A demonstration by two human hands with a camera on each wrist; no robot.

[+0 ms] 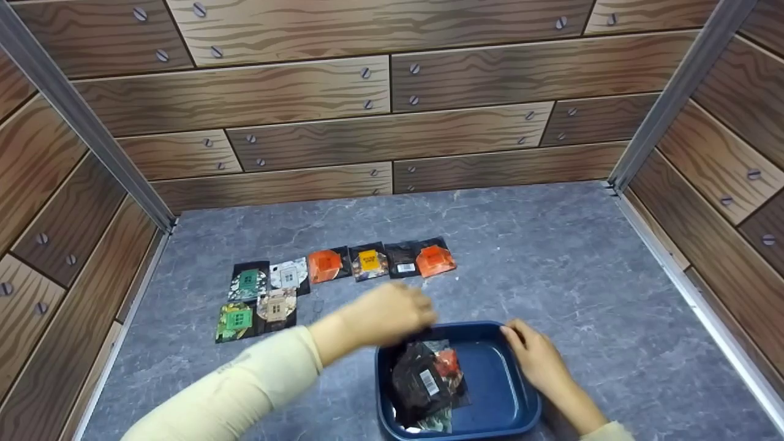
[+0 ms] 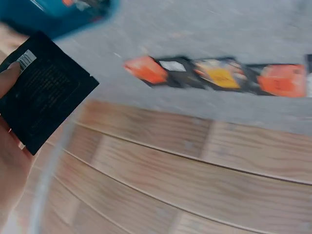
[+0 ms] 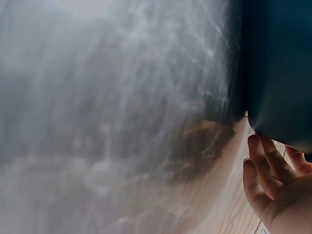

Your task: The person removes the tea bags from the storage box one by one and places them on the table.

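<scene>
My left hand (image 1: 392, 313) is over the far left corner of a blue plastic basin (image 1: 531, 404). In the left wrist view it pinches a black tea bag sachet (image 2: 51, 97), thumb beside the barcode; the head view mostly hides this sachet behind the hand. My right hand (image 1: 542, 361) grips the basin's far right corner, its fingers (image 3: 273, 163) against the outer wall. Several sachets lie heaped on the basin's left side, a black one (image 1: 416, 383) with a white barcode label on top.
Behind the basin, a row of sachets runs along the grey marbled surface, from a green-and-black one (image 1: 249, 280) to an orange one (image 1: 435, 260). Two more, a green one (image 1: 237, 320) and a beige one (image 1: 277, 308), lie below its left end. Wood-patterned walls (image 1: 392, 92) enclose the surface.
</scene>
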